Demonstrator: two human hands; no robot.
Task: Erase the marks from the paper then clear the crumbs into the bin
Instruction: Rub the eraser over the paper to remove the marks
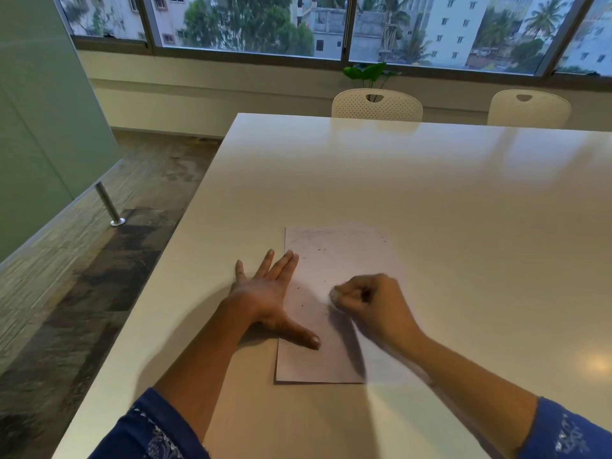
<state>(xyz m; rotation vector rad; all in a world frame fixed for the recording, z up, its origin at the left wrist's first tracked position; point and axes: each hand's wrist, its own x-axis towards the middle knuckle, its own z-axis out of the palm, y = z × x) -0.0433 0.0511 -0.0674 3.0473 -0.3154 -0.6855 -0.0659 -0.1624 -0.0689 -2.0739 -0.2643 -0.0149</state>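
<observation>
A sheet of paper (334, 260) lies on the white table (430, 193) in front of me. Faint grey pencil smudges show near its far edge, and small dark crumbs (303, 305) are scattered over it. My left hand (268, 289) presses flat on the paper's left edge, fingers straight and spread, thumb on the sheet. My right hand (371, 301) is curled into a fist over the middle of the paper and pinches a small whitish eraser (332, 294) against the sheet. The right hand is blurred. No bin is in view.
Two white perforated chairs (377, 106) (529, 109) stand at the table's far side, with a green plant (369, 72) behind them below the window. The table's left edge drops to a stone-patterned floor, where a metal post (109, 207) stands by a glass partition.
</observation>
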